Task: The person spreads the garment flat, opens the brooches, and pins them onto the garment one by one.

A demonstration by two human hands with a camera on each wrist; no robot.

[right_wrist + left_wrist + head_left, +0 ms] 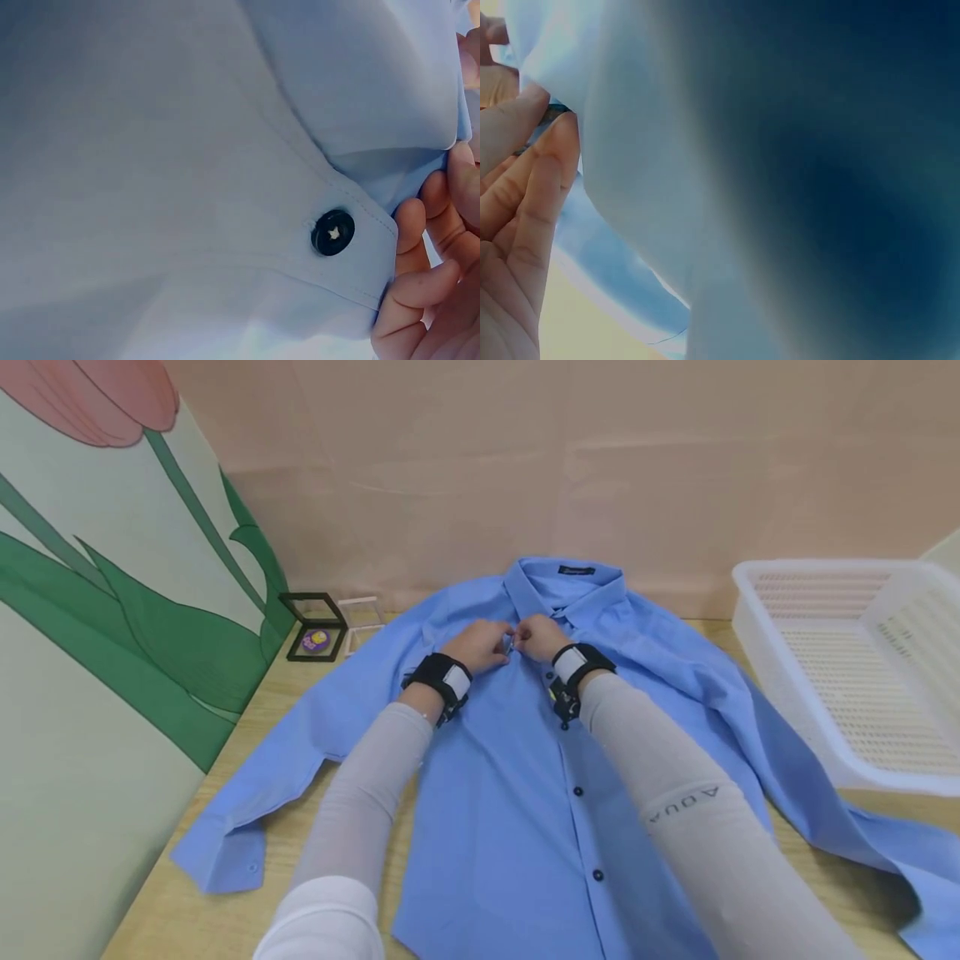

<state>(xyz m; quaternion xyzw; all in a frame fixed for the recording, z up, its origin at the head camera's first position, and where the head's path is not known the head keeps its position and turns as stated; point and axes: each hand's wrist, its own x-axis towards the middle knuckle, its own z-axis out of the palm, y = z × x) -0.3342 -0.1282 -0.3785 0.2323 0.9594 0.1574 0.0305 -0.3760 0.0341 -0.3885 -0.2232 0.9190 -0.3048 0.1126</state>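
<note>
A blue long-sleeved shirt (487, 793) with dark buttons lies face up, its collar (566, 597) at the far side. My left hand (480, 646) pinches the shirt front below the collar. In the left wrist view, a small dark piece (553, 114) shows between its thumb and finger; whether it is a button is unclear. Close beside it, my right hand (542, 637) pinches cloth of the same front. The right wrist view shows a black button (332, 232) sewn on the front edge, near the curled fingers (409, 225). Folds hide part of both grips.
A white plastic basket (787, 681) stands on the right, beside a sleeve. At the back left are a small black hinged case (295, 652) holding a purple piece (316, 641), and a white case (360, 603). A tulip-patterned panel (112, 710) borders the wooden table's left side.
</note>
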